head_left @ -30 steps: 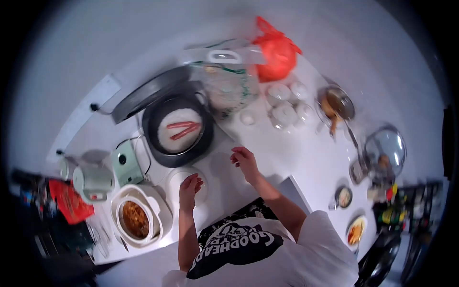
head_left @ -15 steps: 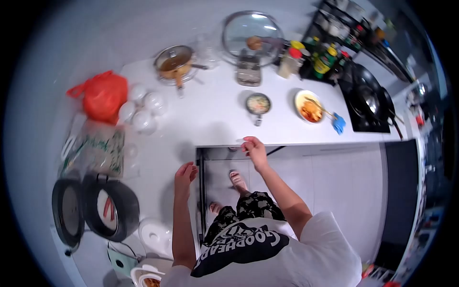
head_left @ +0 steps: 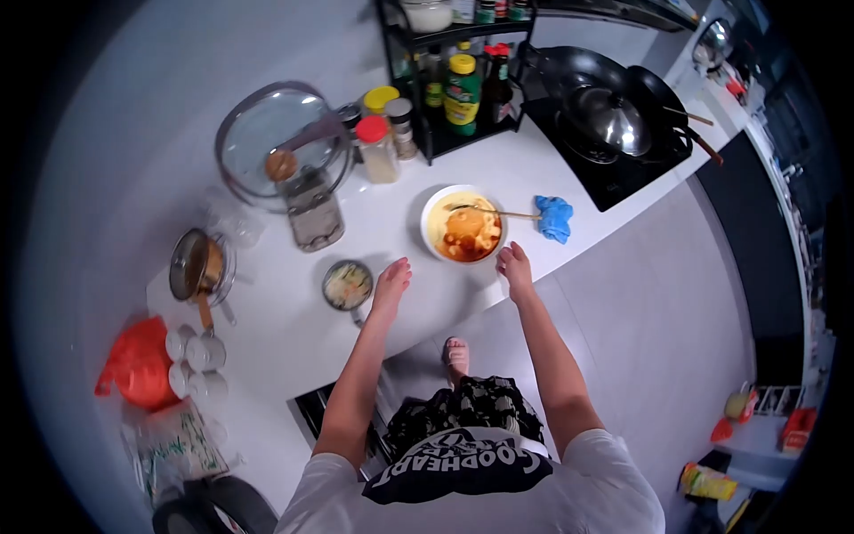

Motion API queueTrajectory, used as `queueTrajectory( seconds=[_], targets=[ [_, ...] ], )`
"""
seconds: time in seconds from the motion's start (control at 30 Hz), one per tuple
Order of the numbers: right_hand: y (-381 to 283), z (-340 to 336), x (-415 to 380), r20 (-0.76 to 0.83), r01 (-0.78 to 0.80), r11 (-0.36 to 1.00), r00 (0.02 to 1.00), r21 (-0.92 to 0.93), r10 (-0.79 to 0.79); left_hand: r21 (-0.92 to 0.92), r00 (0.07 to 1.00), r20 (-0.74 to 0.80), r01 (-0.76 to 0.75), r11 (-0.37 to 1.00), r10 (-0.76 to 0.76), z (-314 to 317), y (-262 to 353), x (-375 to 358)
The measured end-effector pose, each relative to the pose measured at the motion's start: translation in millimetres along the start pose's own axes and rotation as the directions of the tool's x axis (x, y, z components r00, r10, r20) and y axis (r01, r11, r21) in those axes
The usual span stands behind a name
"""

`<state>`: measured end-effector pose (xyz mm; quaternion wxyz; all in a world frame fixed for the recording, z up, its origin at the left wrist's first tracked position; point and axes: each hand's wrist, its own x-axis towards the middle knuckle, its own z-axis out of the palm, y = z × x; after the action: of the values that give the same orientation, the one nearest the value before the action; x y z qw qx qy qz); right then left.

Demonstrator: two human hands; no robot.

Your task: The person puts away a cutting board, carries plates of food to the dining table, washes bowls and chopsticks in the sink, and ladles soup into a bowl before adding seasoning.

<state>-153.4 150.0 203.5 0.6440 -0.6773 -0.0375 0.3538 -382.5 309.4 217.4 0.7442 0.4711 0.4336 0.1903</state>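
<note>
A white bowl (head_left: 429,245) of yellow and reddish-brown food sits on the counter, with a spoon (head_left: 507,214) lying across its rim. My right hand (head_left: 516,270) is close to the bowl's lower right side, fingers apart and holding nothing. Below and left of the same bowl, my left hand (head_left: 392,283) is held with its fingers stretched out, empty. Just left of that hand stands a small cup with a handle (head_left: 348,285), filled with pale chopped food. A crumpled blue cloth (head_left: 554,219) lies under the spoon's handle end.
Behind stand a glass lid (head_left: 258,133), seasoning jars (head_left: 378,153) and a black bottle rack (head_left: 463,138). Pans rest on the black cooktop (head_left: 614,182) at right. At left are a lidded pan (head_left: 197,267), a red bag (head_left: 138,369) and white cups (head_left: 206,353). An open drawer (head_left: 311,409) juts out in front.
My view has swung right along the counter. Both hands have moved from beside the drawer to the bowl, the right one nearest its rim.
</note>
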Motion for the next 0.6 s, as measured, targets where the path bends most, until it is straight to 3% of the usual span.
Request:
queueTrajectory(
  seconds=[0.1, 0.2, 0.23, 0.37, 0.6],
  targets=[
    [-2.4, 1.5, 33.1, 0.019, -0.043, 0.998, 0.999, 0.045, 0.042, 0.098, 0.999, 0.002, 0.039, 0.994, -0.039, 25.5, -0.7, 58.1],
    [-3.0, 3.0, 52.3, 0.137, 0.03, 0.999, 0.99, -0.009, -0.029, -0.003, 0.992, 0.104, 0.071, 0.997, -0.071, 38.5, 5.3, 91.8],
    [-4.3, 8.0, 49.6, 0.061, 0.061, 0.998, 0.996, 0.036, -0.063, 0.014, 0.993, 0.092, 0.072, 0.997, -0.073, 41.6, 5.6, 98.6],
    [-11.9, 5.9, 45.5, 0.049, 0.167, 0.96, 0.986, -0.226, -0.161, 0.043, 0.985, 0.16, 0.059, 0.997, -0.065, 39.4, 9.9, 103.2],
    [-16.7, -7.0, 14.2, -0.025, 0.16, 0.986, 0.987, -0.053, -0.161, 0.001, 0.965, 0.248, 0.093, 0.996, -0.09, 53.8, 37.7, 84.0]
  ],
)
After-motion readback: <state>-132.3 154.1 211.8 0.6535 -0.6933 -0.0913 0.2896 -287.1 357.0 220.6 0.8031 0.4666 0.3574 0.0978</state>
